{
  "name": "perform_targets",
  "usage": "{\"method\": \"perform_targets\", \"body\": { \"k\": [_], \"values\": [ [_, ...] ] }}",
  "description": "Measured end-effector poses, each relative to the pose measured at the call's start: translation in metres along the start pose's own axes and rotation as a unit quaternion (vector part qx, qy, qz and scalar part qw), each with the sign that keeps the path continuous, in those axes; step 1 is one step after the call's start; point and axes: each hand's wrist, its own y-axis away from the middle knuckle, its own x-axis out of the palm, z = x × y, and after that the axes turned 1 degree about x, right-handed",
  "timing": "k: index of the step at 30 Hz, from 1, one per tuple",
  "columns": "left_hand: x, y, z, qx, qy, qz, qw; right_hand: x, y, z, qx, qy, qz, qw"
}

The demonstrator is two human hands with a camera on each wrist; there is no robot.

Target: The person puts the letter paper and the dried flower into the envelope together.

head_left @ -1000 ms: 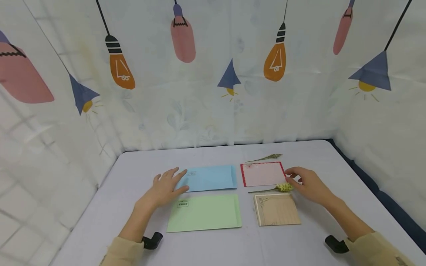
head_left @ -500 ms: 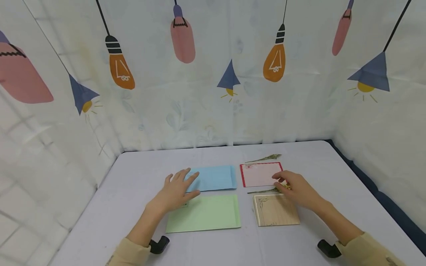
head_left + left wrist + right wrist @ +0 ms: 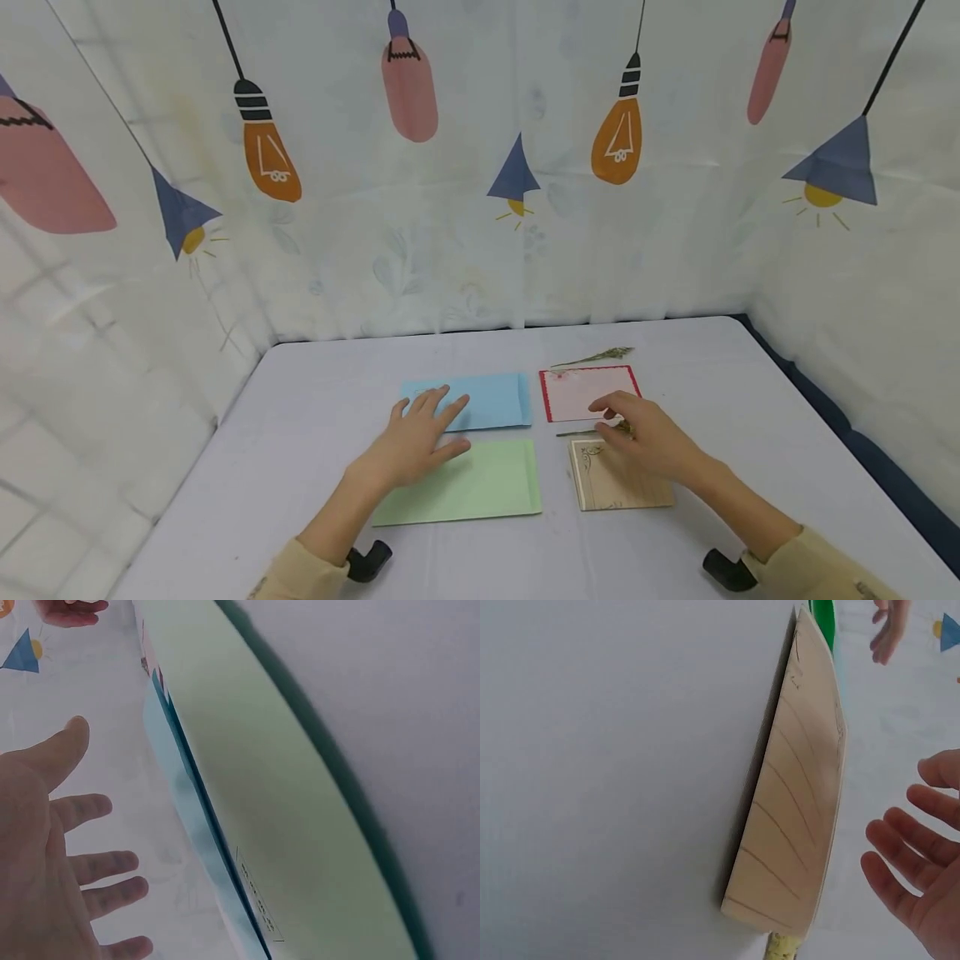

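My left hand (image 3: pixel 416 437), fingers spread, hovers over the blue envelope (image 3: pixel 491 400) and the green envelope (image 3: pixel 480 492), covering part of both. The left wrist view shows its palm and fingers (image 3: pixel 105 866) holding nothing. My right hand (image 3: pixel 645 433) hangs above the stack of tan lined note cards (image 3: pixel 615 490), loosely bent, nothing gripped. Under its fingertips lies a yellow dried flower, largely hidden, its stem (image 3: pixel 573 432) showing. Behind is a pink card with a red border (image 3: pixel 581 390). In the right wrist view the relaxed fingers (image 3: pixel 907 836) stand apart from the tan cards (image 3: pixel 791 795).
A second dried sprig (image 3: pixel 615 354) lies behind the pink card. All these things rest on a white-covered table (image 3: pixel 300 392). A white curtain (image 3: pixel 442 267) printed with lamps hangs along the far edge, and further curtains close off both sides.
Both hands have moved inward: my left hand to the right across the envelopes, my right hand to the left from the pink card's edge to above the yellow flower and tan cards.
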Motion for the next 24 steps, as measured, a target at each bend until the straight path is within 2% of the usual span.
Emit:
{"method": "perform_targets", "body": {
  "k": [7, 15, 19, 24],
  "values": [
    [0.005, -0.001, -0.007, 0.001, 0.008, 0.014, 0.9999, 0.006, -0.004, 0.013, -0.018, -0.024, 0.007, 1.0],
    [0.01, -0.004, -0.019, 0.019, 0.007, 0.034, 0.9992, 0.015, -0.01, 0.024, -0.027, -0.074, 0.017, 0.997],
    [0.014, -0.004, -0.025, 0.033, 0.0, 0.034, 0.9989, 0.022, -0.012, 0.027, -0.009, -0.101, 0.032, 0.994],
    [0.016, -0.006, -0.032, 0.048, 0.002, 0.036, 0.9982, 0.026, -0.013, 0.031, 0.037, -0.136, 0.053, 0.989]
  ]
}}
